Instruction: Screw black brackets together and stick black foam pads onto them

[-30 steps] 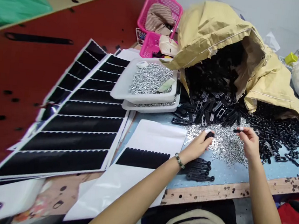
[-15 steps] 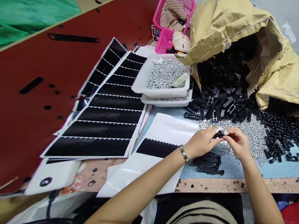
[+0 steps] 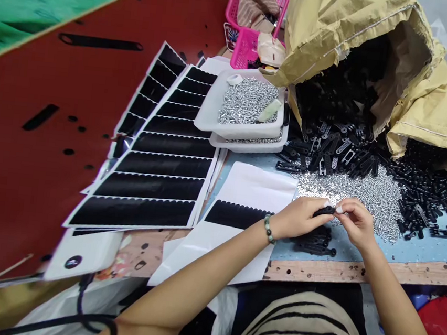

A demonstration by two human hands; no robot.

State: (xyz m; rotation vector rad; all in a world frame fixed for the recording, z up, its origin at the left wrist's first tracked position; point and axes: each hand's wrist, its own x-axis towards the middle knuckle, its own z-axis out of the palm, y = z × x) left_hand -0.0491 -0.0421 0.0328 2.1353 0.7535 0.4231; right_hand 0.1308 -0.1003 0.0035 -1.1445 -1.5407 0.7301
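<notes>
My left hand, with a beaded bracelet at its wrist, is closed on a small, elongated black plastic part. The fingertips of my right hand are pinched together at the right end of that part. Any small piece between them is too hidden to tell. Both hands are raised in front of a heap of silvery screws. Below my left hand, several long black plastic pieces lie side by side on the blue mat, partly covered by the hand.
Loose black parts spill from a yellow-brown sack behind the screws. Stacked white trays hold more metal pieces. Sheets of black strips and white paper lie left. Pink baskets stand at the back.
The black part now shows more of its length between my hands, lying nearly level. My right fingers stay at its end. The whole view has shifted slightly.
</notes>
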